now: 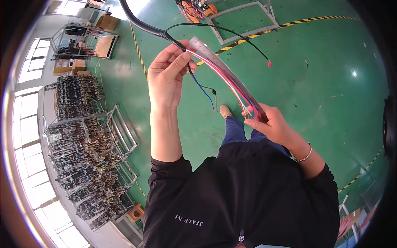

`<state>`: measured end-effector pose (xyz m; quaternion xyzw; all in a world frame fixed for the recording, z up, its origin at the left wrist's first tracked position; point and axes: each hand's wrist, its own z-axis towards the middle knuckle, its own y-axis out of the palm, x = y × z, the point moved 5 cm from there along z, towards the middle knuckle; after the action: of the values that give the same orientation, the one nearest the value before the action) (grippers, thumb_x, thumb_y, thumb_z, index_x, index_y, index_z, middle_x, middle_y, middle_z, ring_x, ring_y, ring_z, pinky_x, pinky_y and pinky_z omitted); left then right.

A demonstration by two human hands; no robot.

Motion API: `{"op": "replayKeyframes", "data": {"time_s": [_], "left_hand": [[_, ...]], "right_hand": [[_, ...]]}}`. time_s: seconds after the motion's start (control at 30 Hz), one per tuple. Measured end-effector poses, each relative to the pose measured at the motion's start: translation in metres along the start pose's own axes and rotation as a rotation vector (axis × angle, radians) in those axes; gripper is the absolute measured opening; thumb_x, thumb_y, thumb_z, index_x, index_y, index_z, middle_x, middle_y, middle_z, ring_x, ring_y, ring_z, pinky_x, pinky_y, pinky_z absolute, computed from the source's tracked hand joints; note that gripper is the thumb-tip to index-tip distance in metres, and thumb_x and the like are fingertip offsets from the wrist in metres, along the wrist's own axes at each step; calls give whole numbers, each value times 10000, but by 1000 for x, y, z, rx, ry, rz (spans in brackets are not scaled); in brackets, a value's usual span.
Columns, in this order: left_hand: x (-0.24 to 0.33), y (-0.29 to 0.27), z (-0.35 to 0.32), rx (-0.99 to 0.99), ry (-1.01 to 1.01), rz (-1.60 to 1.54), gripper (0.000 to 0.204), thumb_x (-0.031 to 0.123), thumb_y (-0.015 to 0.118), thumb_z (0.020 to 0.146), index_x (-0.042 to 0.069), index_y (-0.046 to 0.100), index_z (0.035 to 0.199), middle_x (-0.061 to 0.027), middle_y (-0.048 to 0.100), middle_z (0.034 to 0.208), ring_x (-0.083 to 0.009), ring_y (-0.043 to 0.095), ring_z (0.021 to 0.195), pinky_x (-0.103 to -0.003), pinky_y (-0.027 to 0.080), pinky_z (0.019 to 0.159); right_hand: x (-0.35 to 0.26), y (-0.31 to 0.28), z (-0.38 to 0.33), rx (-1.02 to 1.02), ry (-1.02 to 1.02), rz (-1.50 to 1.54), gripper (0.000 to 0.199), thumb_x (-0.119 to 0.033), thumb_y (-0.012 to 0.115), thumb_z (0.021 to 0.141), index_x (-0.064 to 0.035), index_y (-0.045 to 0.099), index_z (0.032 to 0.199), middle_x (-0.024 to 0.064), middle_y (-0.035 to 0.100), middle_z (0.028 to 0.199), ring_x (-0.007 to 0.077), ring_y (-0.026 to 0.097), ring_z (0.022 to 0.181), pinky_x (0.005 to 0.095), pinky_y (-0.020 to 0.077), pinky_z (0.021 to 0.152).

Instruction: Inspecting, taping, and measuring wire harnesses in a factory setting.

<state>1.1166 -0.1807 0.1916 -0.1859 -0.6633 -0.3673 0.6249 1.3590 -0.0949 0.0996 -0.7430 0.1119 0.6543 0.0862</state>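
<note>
A thick black cable (pixel 142 25) comes down from the top edge and splits into branches. My left hand (pixel 168 68) pinches it where the sheath ends and red, white and other coloured wires (pixel 217 68) come out. Alongside these wires runs a bent metal ruler (pixel 203 48), its far end by my left fingertips. Lower right, my right hand (pixel 271 124) is closed on the wire ends and the ruler's near end. One thin black branch (pixel 225 27) with a red tip sticks out to the right. Below my left hand dangle a blue wire (pixel 203 88) and a dark small connector (pixel 214 91).
Racks hung with many cables (pixel 87 153) stand on the left along the windows. A grey metal frame (pixel 244 25) is on the green floor (pixel 318 91) ahead, near orange-red wire bundles (pixel 191 11). Yellow-black tape (pixel 297 23) marks the floor. Cardboard boxes (pixel 107 22) are at far left.
</note>
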Motion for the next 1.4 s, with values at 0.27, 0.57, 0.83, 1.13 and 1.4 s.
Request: {"op": "replayKeyframes", "data": {"time_s": [0.27,0.57,0.83,1.13,1.4], "left_hand": [[2,0,-1,-50,-23,52,210,-25,630,899,-45,638,1108,-75,667,830,-175,636,695,-273,511,649],[8,5,-6,-89,-10,37,180,-26,630,898,-64,623,1074,-65,654,820,-165,640,680,-265,505,631],[10,4,-8,-84,-14,110,185,-31,636,893,-81,625,1070,-86,670,858,-165,633,667,-268,505,614],[20,5,-9,-150,-21,244,182,-36,600,906,-67,623,1084,-183,705,946,-156,606,660,-250,483,610],[18,10,-6,-233,-63,297,153,-29,638,887,-78,637,1032,-91,673,842,-136,621,672,-252,489,626]], "right_hand": [[-3,0,4,-100,122,19,394,-141,654,928,-40,573,1299,-78,327,687,36,334,638,216,313,587],[-8,6,13,-249,54,204,329,-224,654,950,-27,564,1198,-27,534,911,59,449,783,217,389,708],[-20,7,29,-222,71,141,190,-191,581,993,-4,594,1018,-10,589,702,63,458,579,233,378,535],[-32,-3,16,-166,183,106,295,-211,494,1028,30,573,875,12,547,744,79,525,582,258,437,583],[-41,-11,14,-161,138,28,295,-208,475,1039,13,546,856,7,524,672,92,529,574,260,439,588]]}}
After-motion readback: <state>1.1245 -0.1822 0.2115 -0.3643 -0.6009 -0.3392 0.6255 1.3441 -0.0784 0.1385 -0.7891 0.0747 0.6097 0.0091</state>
